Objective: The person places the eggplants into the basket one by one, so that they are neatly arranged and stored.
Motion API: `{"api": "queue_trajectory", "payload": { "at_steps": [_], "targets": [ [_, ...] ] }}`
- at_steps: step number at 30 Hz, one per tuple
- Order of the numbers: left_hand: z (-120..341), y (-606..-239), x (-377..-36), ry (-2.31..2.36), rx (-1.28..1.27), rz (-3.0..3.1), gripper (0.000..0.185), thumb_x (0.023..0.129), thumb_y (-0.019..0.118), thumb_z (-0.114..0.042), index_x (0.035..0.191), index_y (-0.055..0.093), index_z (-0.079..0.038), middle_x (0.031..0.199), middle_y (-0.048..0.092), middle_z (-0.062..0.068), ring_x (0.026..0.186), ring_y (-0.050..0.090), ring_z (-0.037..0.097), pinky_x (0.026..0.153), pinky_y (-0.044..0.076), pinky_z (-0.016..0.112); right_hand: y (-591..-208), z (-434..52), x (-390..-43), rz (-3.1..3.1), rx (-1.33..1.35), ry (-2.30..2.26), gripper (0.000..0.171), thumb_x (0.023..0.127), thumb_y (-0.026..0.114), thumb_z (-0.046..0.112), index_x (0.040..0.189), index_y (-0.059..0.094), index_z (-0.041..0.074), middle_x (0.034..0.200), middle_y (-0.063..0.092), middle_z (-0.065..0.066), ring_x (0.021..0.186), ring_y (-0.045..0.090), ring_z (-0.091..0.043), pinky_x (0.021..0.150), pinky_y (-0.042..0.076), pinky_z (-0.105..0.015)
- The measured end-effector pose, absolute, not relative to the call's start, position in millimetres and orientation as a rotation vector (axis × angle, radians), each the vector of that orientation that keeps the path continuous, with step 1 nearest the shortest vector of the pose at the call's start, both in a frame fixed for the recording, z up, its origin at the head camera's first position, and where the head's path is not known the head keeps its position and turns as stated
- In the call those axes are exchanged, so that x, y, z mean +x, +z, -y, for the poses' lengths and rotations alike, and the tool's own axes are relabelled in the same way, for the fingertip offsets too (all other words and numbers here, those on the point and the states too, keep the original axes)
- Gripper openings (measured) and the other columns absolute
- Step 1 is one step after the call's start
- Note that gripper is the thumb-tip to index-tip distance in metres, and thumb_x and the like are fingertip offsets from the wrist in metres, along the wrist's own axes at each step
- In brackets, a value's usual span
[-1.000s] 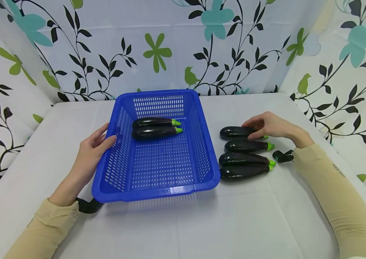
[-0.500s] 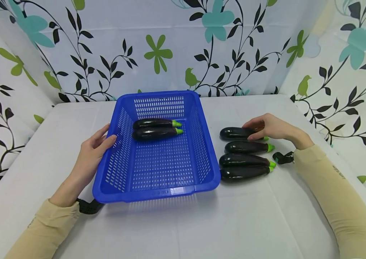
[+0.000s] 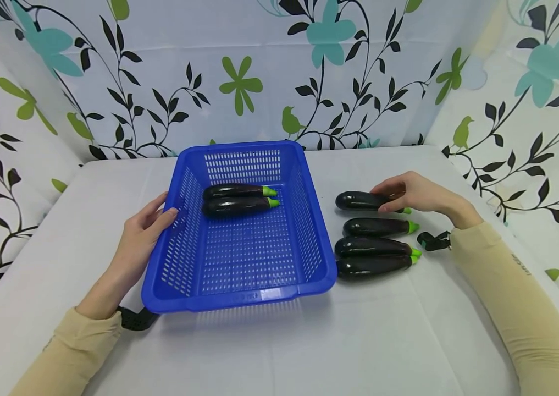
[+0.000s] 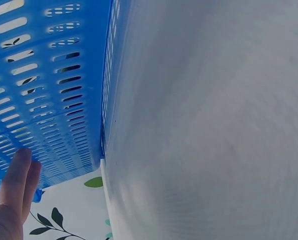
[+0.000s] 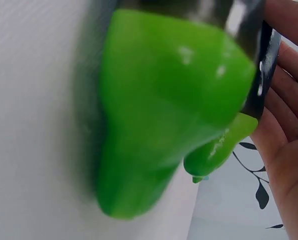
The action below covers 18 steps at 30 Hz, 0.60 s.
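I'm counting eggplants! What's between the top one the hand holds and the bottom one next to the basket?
Two more eggplants lie between them, seen in the head view.

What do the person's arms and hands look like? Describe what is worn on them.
Both hands, the left hand and the right hand, are bare, with no gloves or rings visible on the fingers. Each arm wears a snug beige sleeve down to the wrist; the right one carries small dark lettering. A black strap sits at each wrist.
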<state>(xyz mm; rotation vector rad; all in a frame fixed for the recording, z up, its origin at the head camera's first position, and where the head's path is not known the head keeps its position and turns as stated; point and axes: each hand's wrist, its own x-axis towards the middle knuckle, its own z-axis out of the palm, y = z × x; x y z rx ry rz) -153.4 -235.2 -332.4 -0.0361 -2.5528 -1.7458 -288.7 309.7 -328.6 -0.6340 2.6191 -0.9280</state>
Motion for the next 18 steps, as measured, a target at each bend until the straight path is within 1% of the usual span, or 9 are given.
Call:
{"api": "queue_trajectory", "payload": {
  "at_steps": [1, 3, 6, 8, 15, 18],
  "targets": [
    [235.3, -332.7, -153.3, -1.748, -0.036, 2.549, 0.071, 0.103, 0.049, -0.044, 0.161, 0.02, -0.014, 0.144, 0.049, 0.029, 0.089, 0.064, -0.008, 0.074, 0.056, 0.015, -327.1, -308.7, -289.0, -2.62, -0.637, -0.92, 0.05, 0.084, 0.082, 0.024, 0.129, 0.067, 0.011, 0.129, 0.067, -0.007, 0.12, 0.063, -0.026, 0.103, 0.048, -0.045],
    [235.5, -333.0, -153.1, -1.745, -0.039, 2.548, 0.071, 0.104, 0.049, -0.045, 0.161, 0.02, -0.014, 0.143, 0.049, 0.029, 0.089, 0.064, -0.008, 0.074, 0.056, 0.015, -323.7, -306.4, -289.2, -2.622, -0.645, -0.906, 0.05, 0.084, 0.082, 0.024, 0.129, 0.067, 0.011, 0.128, 0.067, -0.007, 0.119, 0.064, -0.026, 0.1, 0.05, -0.036],
    [235.2, -332.3, -153.1, -1.745, -0.042, 2.546, 0.071, 0.103, 0.049, -0.045, 0.161, 0.021, -0.014, 0.143, 0.049, 0.029, 0.09, 0.064, -0.008, 0.075, 0.056, 0.014, -318.2, -303.4, -289.2, -2.625, -0.644, -0.894, 0.05, 0.084, 0.082, 0.024, 0.129, 0.067, 0.011, 0.127, 0.068, -0.007, 0.117, 0.065, -0.026, 0.092, 0.051, -0.023],
    [234.6, -331.5, -153.1, -1.748, -0.047, 2.547, 0.071, 0.103, 0.05, -0.045, 0.161, 0.02, -0.014, 0.143, 0.049, 0.029, 0.091, 0.064, -0.008, 0.075, 0.055, 0.014, -314.0, -301.6, -289.0, -2.627, -0.643, -0.895, 0.05, 0.084, 0.082, 0.024, 0.129, 0.067, 0.011, 0.126, 0.068, -0.008, 0.115, 0.065, -0.026, 0.086, 0.05, -0.018],
    [234.2, -331.4, -152.6, -1.762, -0.054, 2.538, 0.072, 0.103, 0.05, -0.044, 0.161, 0.02, -0.012, 0.144, 0.048, 0.03, 0.09, 0.064, -0.009, 0.075, 0.055, 0.014, -300.5, -292.5, -288.6, -2.626, -0.638, -0.939, 0.049, 0.084, 0.082, 0.022, 0.129, 0.067, 0.011, 0.121, 0.07, -0.008, 0.108, 0.067, -0.021, 0.078, 0.054, -0.025],
    [234.7, -331.8, -151.6, -1.769, -0.047, 2.533, 0.072, 0.103, 0.05, -0.044, 0.161, 0.02, -0.011, 0.144, 0.048, 0.03, 0.09, 0.064, -0.009, 0.075, 0.055, 0.014, -294.2, -287.2, -288.8, -2.632, -0.636, -0.941, 0.05, 0.084, 0.082, 0.023, 0.129, 0.067, 0.011, 0.12, 0.071, -0.008, 0.107, 0.068, -0.02, 0.076, 0.054, -0.026]
  ]
}}
